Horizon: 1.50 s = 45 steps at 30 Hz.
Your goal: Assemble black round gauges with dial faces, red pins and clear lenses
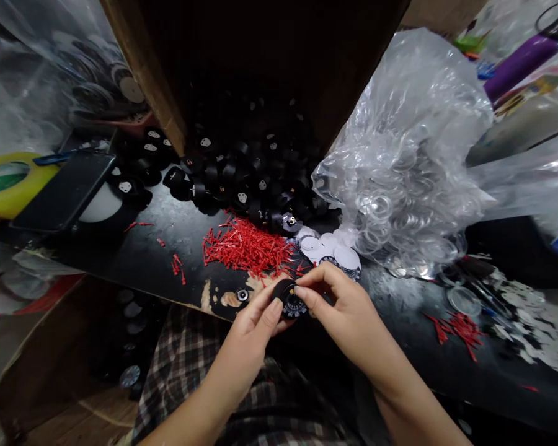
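Observation:
Both hands meet over the near edge of a dark worktable (pixel 167 241). My left hand (pixel 253 325) pinches the left side of a small round black part with a dial face (pixel 292 303). My right hand (pixel 341 306) closes its fingers on the same part from the right and above. Just beyond lies a heap of small red pins (pixel 246 248). A pile of black round housings (pixel 242 179) sits farther back. Several white round discs (pixel 335 251) lie right of the pins. One small black ring part (pixel 242 295) rests on the table by my left hand.
A clear plastic bag of transparent rings (pixel 409 186) bulges at the right. A black phone (pixel 65 192) and a yellow tape roll (pixel 9 183) lie at the left. More red pins (pixel 460 325) and white pieces (pixel 534 328) sit at the far right. A wooden box (pixel 144 68) stands behind.

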Motion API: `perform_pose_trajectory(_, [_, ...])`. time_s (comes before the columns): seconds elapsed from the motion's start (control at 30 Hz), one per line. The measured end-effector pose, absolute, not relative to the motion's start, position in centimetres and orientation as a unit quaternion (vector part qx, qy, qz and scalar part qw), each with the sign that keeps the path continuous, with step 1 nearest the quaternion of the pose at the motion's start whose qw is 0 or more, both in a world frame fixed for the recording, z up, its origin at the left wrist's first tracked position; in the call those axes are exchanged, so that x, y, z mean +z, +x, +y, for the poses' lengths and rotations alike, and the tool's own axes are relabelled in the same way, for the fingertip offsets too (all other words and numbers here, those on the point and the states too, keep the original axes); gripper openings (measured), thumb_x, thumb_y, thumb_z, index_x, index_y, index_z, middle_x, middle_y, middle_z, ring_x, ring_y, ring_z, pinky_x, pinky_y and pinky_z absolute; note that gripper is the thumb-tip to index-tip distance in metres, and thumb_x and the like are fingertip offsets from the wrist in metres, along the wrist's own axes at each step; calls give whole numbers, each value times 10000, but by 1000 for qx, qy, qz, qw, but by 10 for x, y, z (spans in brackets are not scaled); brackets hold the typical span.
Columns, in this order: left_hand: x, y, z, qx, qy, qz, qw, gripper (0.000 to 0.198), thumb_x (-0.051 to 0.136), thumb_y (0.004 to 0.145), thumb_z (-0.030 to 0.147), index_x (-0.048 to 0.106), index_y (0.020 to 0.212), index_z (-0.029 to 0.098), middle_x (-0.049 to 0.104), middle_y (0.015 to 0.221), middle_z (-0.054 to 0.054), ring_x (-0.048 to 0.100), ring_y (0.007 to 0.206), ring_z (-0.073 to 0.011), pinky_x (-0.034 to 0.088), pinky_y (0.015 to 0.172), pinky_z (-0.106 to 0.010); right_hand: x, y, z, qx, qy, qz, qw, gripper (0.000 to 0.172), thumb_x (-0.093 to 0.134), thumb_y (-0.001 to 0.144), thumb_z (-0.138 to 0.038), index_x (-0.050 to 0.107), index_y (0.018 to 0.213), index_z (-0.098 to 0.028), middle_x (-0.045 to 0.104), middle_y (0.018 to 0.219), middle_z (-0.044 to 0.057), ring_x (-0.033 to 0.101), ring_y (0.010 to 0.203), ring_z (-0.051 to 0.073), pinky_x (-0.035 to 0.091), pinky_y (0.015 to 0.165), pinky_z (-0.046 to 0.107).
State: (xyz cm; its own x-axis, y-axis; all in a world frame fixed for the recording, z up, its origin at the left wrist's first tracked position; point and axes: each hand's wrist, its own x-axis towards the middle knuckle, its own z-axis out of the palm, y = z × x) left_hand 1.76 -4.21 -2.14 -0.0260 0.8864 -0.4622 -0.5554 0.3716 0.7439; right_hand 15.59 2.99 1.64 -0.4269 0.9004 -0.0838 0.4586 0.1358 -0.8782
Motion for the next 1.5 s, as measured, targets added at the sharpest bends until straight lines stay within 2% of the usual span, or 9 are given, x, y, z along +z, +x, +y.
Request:
perform_pose_trajectory(0.27, [-23, 19, -40, 520, 201, 499, 663, 360, 621, 838, 382, 654, 1181, 280, 584, 1352, -31, 510, 1255, -276, 508, 943, -356, 16, 158, 29, 435, -497, -716, 227, 26, 563, 858, -200, 572, 834, -202, 612, 766, -3, 574, 699, 140, 442, 638, 256])
perform_pose_trajectory(0.47, [-24, 22, -38, 536, 196, 494, 656, 330, 693, 780, 290, 681, 1107, 251, 689, 1193, -40, 579, 1179, -262, 435, 1029, -404, 9, 158, 28, 466, -510, -689, 220, 62, 585, 830, -231, 540, 801, -201, 565, 708, -20, 533, 640, 122, 422, 571, 233])
perform_pose_trajectory(0.7, [-24, 24, -36, 527, 209, 510, 647, 308, 687, 764, 216, 681, 1072, 227, 712, 1141, -34, 613, 1129, -239, 439, 1013, -367, 6, 157, 25, 483, -525, -664, 225, 85, 585, 814, -251, 528, 777, -199, 550, 688, -23, 523, 615, 119, 416, 551, 233])
perform_pose_trajectory(0.87, [-24, 24, -39, 516, 250, 527, 627, 266, 635, 788, 183, 677, 1046, 232, 713, 1117, -29, 632, 1077, -222, 461, 971, -327, -2, 158, 17, 490, -529, -650, 238, 98, 581, 819, -279, 530, 861, -206, 582, 779, 0, 567, 684, 144, 465, 612, 265])
perform_pose_trajectory(1.07, [-22, 16, -56, 462, 299, 553, 625, 310, 622, 784, 160, 682, 1076, 247, 716, 1104, -37, 630, 1074, -242, 476, 948, -330, 3, 169, -4, 496, -478, -701, 183, 207, 512, 860, -179, 567, 1055, -222, 663, 940, 19, 629, 843, 154, 498, 753, 283])
perform_pose_trajectory(1.2, [-22, 1, -64, 495, 241, 584, 597, 295, 670, 774, 224, 686, 1069, 244, 713, 1112, -39, 616, 1107, -251, 446, 1003, -361, 7, 158, 5, 419, -439, -777, 167, 184, 480, 911, -207, 615, 1034, -230, 689, 979, 30, 625, 898, 181, 467, 796, 318])
perform_pose_trajectory(1.37, [-18, -15, -65, 612, 109, 574, 533, 297, 686, 779, 283, 657, 1069, 225, 728, 1045, -40, 649, 1046, -235, 479, 980, -391, -5, 115, 28, 184, -460, -866, 70, 160, 488, 907, -232, 630, 860, -174, 676, 881, 93, 603, 845, 264, 383, 741, 398])
perform_pose_trajectory(1.5, [-14, -15, -62, 643, 66, 537, 542, 295, 648, 817, 266, 629, 1106, 212, 717, 1097, -58, 631, 1092, -225, 474, 993, -385, -10, 101, 32, 145, -458, -876, 41, 169, 489, 901, -226, 606, 795, -165, 667, 827, 95, 598, 817, 263, 353, 724, 389])
